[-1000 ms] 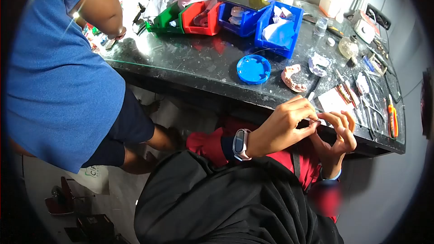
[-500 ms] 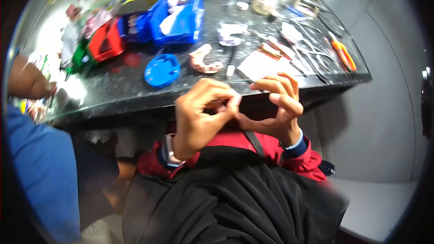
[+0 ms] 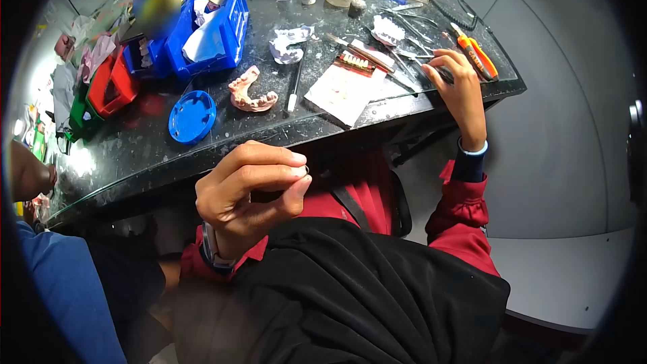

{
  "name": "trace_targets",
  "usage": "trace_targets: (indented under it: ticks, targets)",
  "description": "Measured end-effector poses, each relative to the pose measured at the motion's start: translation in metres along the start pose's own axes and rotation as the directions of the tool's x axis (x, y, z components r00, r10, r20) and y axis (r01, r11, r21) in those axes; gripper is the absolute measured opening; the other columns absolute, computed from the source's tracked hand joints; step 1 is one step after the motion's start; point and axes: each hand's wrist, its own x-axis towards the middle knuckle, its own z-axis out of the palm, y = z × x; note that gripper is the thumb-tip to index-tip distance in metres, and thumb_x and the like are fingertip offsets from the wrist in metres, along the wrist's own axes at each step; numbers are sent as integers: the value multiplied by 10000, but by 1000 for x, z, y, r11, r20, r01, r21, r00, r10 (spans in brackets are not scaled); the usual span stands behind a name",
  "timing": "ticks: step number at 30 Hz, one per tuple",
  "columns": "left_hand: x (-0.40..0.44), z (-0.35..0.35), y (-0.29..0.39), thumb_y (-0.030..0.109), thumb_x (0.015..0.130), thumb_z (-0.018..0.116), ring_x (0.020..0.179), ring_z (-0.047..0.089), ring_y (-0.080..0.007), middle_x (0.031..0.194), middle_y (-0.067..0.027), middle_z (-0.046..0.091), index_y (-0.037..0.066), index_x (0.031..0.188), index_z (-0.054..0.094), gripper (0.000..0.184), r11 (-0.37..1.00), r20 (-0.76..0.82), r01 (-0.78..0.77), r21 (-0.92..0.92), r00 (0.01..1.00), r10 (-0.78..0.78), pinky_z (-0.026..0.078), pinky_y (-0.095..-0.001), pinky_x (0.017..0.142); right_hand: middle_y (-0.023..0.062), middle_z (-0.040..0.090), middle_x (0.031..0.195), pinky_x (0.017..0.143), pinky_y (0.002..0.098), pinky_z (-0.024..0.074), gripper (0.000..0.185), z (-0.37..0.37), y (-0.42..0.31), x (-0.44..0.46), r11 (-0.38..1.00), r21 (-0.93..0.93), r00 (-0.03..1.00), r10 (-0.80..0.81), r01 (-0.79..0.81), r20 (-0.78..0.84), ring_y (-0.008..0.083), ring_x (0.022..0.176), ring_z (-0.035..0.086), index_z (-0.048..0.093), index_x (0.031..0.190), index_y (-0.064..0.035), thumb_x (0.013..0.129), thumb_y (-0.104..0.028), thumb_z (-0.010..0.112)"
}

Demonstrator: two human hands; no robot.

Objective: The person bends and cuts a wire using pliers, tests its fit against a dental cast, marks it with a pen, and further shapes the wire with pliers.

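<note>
Dark-edged small piece (image 3: 307, 170), mostly hidden, pinched in the closed fingers of the left hand (image 3: 246, 192), just off the desk (image 3: 229, 129); probably light, stiff, easily dropped, best held by its rim; right hand (image 3: 459, 84), fingers curled by metal tools (image 3: 418, 32), grip unclear

Small piece (image 3: 307, 170): thin dark curved edge showing, rest hidden; pinched between thumb and fingertips of left hand (image 3: 246, 189), held up in front of table edge, off tabletop (image 3: 232, 125). Metal tools (image 3: 412, 47): slender, silvery, lying loose at varied angles on tabletop, near right hand (image 3: 461, 87); some partly covered, contact unclear.
</note>
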Motion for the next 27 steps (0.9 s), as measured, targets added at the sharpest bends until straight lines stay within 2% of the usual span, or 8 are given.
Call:
trace_targets:
  ticks: [11,15,18,20,21,22,23,27]
  targets:
    - [-4,1,8,-44,694,765,760,658,-175,880,-99,643,27,875,676,214,996,26,-81,-28,996,82,556,-252,628,133,544,894,768,377,430,97,3,-2,3,958,-212,972,-160,195,172,311,866,557,526,912,-3,872,-85,558]
    - [-3,-1,8,-57,686,763,731,658,-172,871,-97,646,37,864,671,222,991,33,-100,-90,994,104,554,-247,614,150,542,888,727,373,442,93,-19,-9,-1,978,-173,989,-130,116,-72,293,798,561,502,923,6,935,-87,503]
    - [-2,6,12,-72,684,754,706,659,-168,855,-93,638,44,839,660,215,981,-5,-113,-156,993,114,553,-245,601,133,543,852,640,288,451,208,-37,-54,-21,959,273,981,-21,74,-191,196,718,555,483,919,-6,988,-203,485]
    - [0,8,13,-68,686,755,705,662,-172,848,-88,629,42,842,657,215,975,26,-134,-179,990,141,554,-245,597,110,537,837,558,300,461,288,-25,-87,-43,594,783,977,-24,185,-213,170,630,514,440,881,-27,978,-290,505]
    - [1,8,13,-66,686,756,705,664,-174,844,-86,625,40,843,655,215,970,43,-147,-192,987,158,554,-245,595,130,518,775,479,291,434,416,-21,-100,-41,521,771,927,-273,367,-257,173,583,507,405,808,-44,920,-402,585]
    - [3,8,16,-58,686,765,703,668,-178,834,-80,615,38,855,650,226,974,72,-140,-181,985,155,555,-247,589,147,514,742,464,295,434,515,-12,-112,-50,388,846,918,-299,365,-259,167,566,504,396,751,-41,864,-490,624]
    - [4,8,17,-54,686,768,704,669,-178,843,-82,617,39,859,650,230,972,86,-134,-190,985,153,556,-248,589,165,575,753,499,302,453,444,-7,-127,-54,292,889,922,-272,352,-275,227,605,568,437,694,-30,799,-373,698]
    - [5,8,18,-44,684,779,712,672,-180,877,-89,626,42,870,650,243,973,110,-118,-199,984,142,557,-249,595,218,561,816,624,423,532,407,-7,-148,-48,278,941,918,-391,192,-72,289,670,600,446,696,27,945,-278,547]
